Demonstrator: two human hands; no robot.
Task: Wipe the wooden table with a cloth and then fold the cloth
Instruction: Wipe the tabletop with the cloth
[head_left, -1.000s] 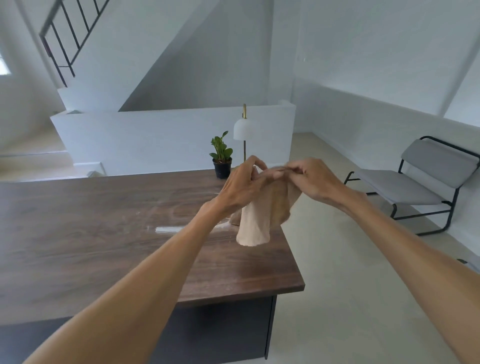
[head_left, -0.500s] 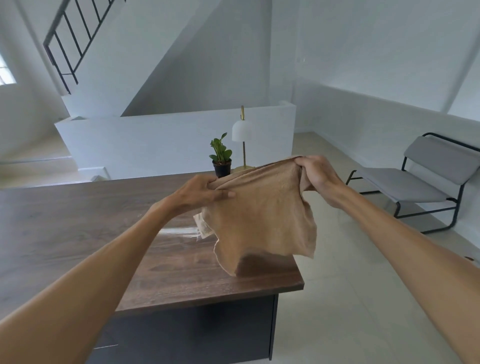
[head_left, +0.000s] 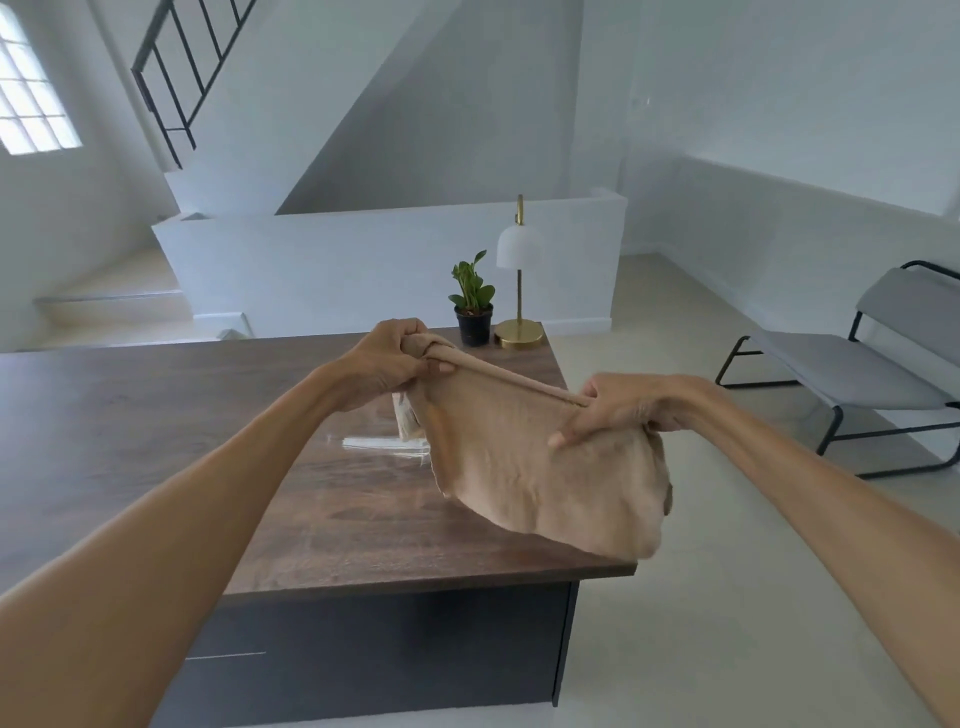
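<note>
The person holds a tan cloth (head_left: 545, 483) in the air above the right end of the wooden table (head_left: 156, 415). The left hand (head_left: 389, 358) is clenched on the cloth's upper left corner, and the right hand (head_left: 618, 410) pinches its upper right corner, so the top edge is stretched taut between them. The rest hangs loose over the table's near right corner. At the table's far right corner stand a small potted plant (head_left: 471, 299) and a lamp (head_left: 518, 280).
</note>
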